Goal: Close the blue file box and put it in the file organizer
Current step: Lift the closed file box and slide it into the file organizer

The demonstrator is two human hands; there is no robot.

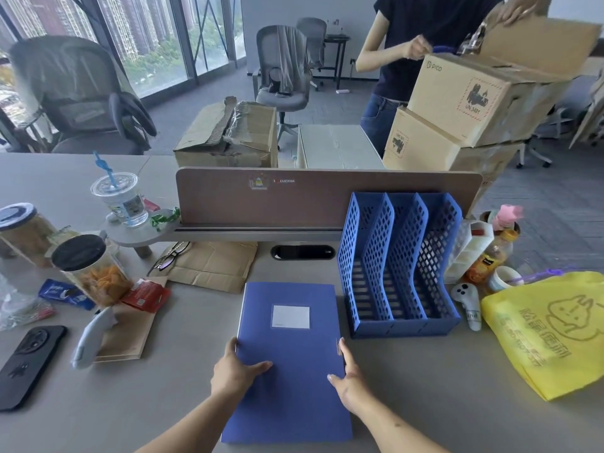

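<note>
The blue file box [289, 341] lies flat and closed on the grey desk, its white label facing up. My left hand [233, 371] grips its left edge, thumb on the lid. My right hand [346, 376] grips its right edge beside the clasp, thumb on top. The blue file organizer [397, 266] stands upright just beyond and to the right of the box, with three slots that hold nothing.
A yellow bag [549, 331] and a white controller [469, 304] lie right of the organizer. Snack jars [90, 271], a black phone [27, 364], glasses and brown paper [212, 266] crowd the left. A desk divider [327, 194] runs behind. A person handles cardboard boxes [474, 103] beyond it.
</note>
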